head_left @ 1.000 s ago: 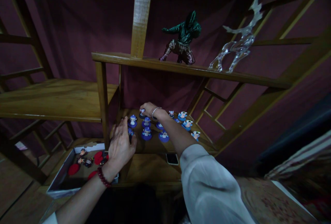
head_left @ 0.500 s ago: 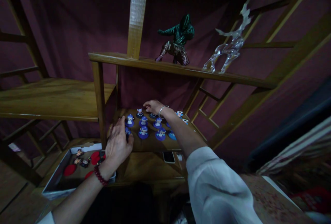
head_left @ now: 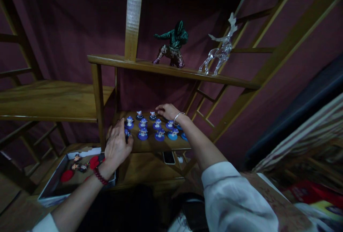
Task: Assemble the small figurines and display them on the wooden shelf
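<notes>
Small figurines on round purple and blue bases, such as a purple one (head_left: 143, 134), stand in rows on the lower wooden shelf (head_left: 150, 147). Behind them are two dark-based figurines, one (head_left: 139, 115) farther left and one (head_left: 152, 116) beside my right fingertips. My right hand (head_left: 168, 111) reaches over the back row, its fingers bent together; whatever they hold, if anything, is hidden. At the shelf's left end, my left hand (head_left: 118, 141) lies with stretched fingers beside the leftmost purple figurine (head_left: 129, 122), partly covering another in front of it.
Above, a board (head_left: 166, 70) carries a green-and-bronze crouching statue (head_left: 173, 44) and a clear deer (head_left: 219, 53). A shallow box (head_left: 52, 189) with figurines and red discs sits lower left. A phone (head_left: 168, 157) lies below the figurines. Wooden posts (head_left: 98, 103) frame the shelf.
My right hand has shifted right along the back row, uncovering the second dark-based figurine. My left hand stays at the left end. The whole view has shifted slightly.
</notes>
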`<control>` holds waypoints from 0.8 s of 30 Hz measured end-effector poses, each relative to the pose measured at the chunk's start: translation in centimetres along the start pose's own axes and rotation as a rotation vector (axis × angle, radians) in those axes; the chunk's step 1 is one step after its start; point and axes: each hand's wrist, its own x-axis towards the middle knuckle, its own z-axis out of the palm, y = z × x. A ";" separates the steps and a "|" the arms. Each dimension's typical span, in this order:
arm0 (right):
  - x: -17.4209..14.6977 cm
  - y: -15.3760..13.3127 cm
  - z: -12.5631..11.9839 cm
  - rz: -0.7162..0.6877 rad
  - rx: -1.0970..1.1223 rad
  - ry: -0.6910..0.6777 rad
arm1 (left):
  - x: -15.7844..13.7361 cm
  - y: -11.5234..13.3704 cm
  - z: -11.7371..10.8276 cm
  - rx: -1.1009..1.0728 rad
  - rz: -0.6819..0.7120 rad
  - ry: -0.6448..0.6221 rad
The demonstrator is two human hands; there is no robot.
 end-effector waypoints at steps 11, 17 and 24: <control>-5.3 1.1 -1.4 0.043 0.132 0.147 | -0.3 -0.1 0.0 -0.027 0.054 0.041; -9.2 -0.6 -0.5 -0.037 0.201 0.374 | -1.5 0.3 -0.8 -0.075 0.207 0.114; -13.5 -4.5 2.8 -0.099 0.431 0.530 | -5.2 2.3 -1.0 -0.135 0.393 0.015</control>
